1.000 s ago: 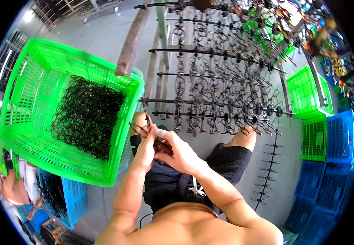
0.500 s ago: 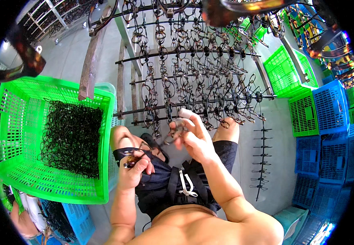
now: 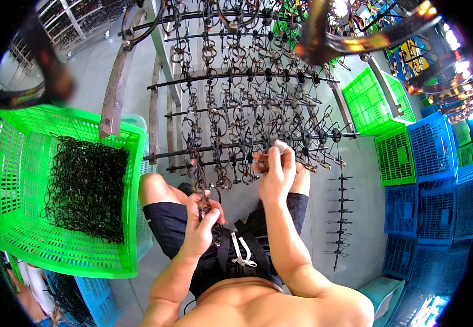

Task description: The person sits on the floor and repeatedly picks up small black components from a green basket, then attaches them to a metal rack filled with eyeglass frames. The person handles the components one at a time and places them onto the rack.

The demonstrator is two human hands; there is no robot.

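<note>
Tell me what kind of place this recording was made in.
Probably a small workshop or factory floor for eyeglass frames. A metal rack hung with rows of dark frames stands before the seated person, a green crate holds a heap of dark frames, and blue crates are stacked on a bare concrete floor.

A dark, thin-rimmed eyeglass frame [image 3: 206, 204] sits just below the middle of the picture, pinched in the fingers of the left hand [image 3: 202, 229] above the lap, its rims hanging downward. A second dark eyeglass frame [image 3: 269, 150], slightly right of centre, is gripped by the raised right hand [image 3: 275, 174] against a horizontal metal rod [image 3: 236, 147] of the rack, among other hanging frames.
</note>
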